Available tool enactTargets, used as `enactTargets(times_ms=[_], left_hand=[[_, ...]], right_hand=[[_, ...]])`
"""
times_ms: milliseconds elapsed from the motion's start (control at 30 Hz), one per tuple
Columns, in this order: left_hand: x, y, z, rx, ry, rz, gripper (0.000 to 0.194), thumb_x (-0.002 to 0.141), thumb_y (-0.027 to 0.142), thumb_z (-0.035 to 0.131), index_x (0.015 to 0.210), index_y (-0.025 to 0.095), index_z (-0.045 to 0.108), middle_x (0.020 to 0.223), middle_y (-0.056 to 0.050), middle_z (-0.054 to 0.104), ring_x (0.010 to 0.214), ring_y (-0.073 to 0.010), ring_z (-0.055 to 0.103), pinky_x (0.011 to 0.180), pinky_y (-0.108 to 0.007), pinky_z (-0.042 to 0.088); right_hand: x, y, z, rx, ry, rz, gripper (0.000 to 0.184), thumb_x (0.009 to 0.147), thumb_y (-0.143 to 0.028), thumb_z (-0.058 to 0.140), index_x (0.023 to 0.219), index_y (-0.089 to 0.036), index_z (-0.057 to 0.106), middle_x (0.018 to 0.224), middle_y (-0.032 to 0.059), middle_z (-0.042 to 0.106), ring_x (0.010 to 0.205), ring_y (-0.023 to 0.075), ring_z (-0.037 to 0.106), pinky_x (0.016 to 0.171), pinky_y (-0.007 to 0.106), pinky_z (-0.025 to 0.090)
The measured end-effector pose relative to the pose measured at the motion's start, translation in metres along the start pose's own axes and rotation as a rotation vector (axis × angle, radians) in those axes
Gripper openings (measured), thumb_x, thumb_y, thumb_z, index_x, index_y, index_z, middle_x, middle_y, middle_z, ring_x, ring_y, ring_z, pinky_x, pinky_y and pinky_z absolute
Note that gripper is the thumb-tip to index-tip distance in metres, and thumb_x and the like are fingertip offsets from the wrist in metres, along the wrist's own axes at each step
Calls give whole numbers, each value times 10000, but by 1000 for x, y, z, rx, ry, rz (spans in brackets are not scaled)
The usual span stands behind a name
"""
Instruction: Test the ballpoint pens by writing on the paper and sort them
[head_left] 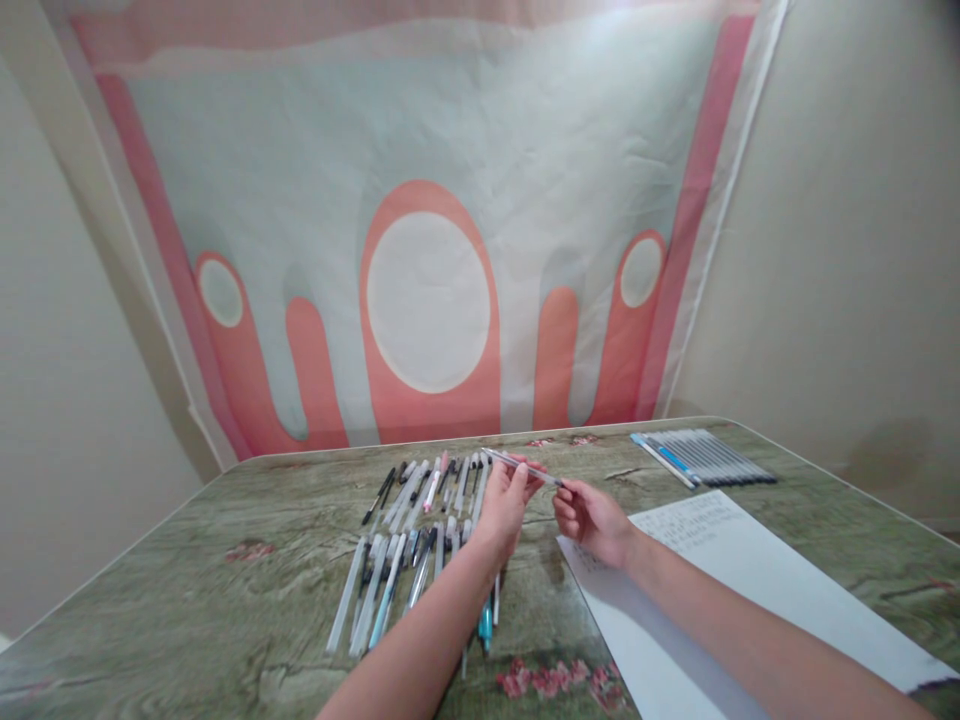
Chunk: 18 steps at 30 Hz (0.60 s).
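A slim, pale pen (545, 477) is held slantwise above the table between both hands. My left hand (507, 502) is closed around its middle, thumb on top. At the pen's dark lower end, the fingertips of my right hand (594, 522) pinch it. Below and left of my left hand lie many pens in two rough rows: a back row with white, black and pink pens (431, 490), and a front row with clear, white and light-blue pens (388, 590). My left forearm hides part of the front row.
A large white paper sheet (720, 580) with handwriting lies under my right forearm. A neat row of slim pens or refills (709, 458), dark-tipped with some blue, is at the back right. Behind the wood-patterned table (187, 600) hangs a pink and grey printed cloth (427, 120).
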<state>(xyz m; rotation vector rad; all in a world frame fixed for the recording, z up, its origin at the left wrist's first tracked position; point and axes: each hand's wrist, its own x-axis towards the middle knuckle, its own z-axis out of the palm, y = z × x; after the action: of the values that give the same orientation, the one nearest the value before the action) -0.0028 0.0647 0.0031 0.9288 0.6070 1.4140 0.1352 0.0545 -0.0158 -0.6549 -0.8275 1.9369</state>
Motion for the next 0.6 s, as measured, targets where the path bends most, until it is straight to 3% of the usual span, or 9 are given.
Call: enactTargets(times_ms=[133, 233, 300, 333, 400, 467, 600], left_hand=[[0, 6, 5, -65, 41, -40, 167, 757, 226, 599, 863, 156, 490, 830, -27, 616, 811, -118, 594, 843, -320, 450], [0, 14, 8, -204, 107, -126, 103, 765, 195, 598, 794, 140, 515, 786, -27, 625, 750, -96, 602, 783, -246, 477], [-1, 17, 11, -284, 154, -205, 75, 777, 173, 584, 754, 127, 529, 750, -28, 627, 690, -76, 598, 733, -198, 485], [-3, 18, 13, -308, 166, -247, 74, 784, 174, 577, 747, 123, 536, 732, -28, 625, 662, -71, 595, 708, -184, 486], [-7, 16, 18, -319, 137, -332, 79, 788, 195, 575, 773, 120, 553, 723, -29, 623, 642, -73, 592, 675, -180, 483], [-14, 10, 24, -280, 71, -397, 122, 767, 235, 602, 808, 128, 562, 725, -26, 621, 647, -85, 592, 662, -195, 475], [-29, 0, 38, -45, -70, -360, 245, 771, 388, 565, 847, 155, 552, 781, -37, 626, 677, -118, 589, 658, -243, 457]], right_hand=[[-1, -5, 0, -37, 11, 7, 265, 793, -385, 457, 617, -194, 405, 482, -56, 409, 410, 74, 378, 430, 200, 316], [-2, -9, 2, -235, 92, -183, 247, 788, -428, 473, 690, -201, 466, 561, -35, 483, 483, 98, 450, 447, 214, 351], [-4, -12, 6, -417, 108, -353, 211, 747, -379, 567, 875, -219, 518, 766, -2, 569, 660, 126, 534, 522, 224, 408], [-5, -13, 9, -506, 96, -428, 308, 726, -352, 606, 995, -241, 508, 896, 14, 577, 774, 142, 549, 590, 238, 437], [-9, -14, 16, -666, 54, -541, 498, 723, -346, 623, 1178, -280, 431, 1086, 32, 537, 954, 166, 521, 767, 289, 442], [-13, -14, 23, -800, 56, -632, 481, 778, -396, 553, 1227, -288, 421, 1146, 40, 514, 1031, 178, 489, 898, 337, 383], [-21, -25, 31, -980, 168, -809, 358, 835, -474, 426, 1058, -254, 600, 1069, 53, 543, 1043, 199, 473, 955, 353, 322]])
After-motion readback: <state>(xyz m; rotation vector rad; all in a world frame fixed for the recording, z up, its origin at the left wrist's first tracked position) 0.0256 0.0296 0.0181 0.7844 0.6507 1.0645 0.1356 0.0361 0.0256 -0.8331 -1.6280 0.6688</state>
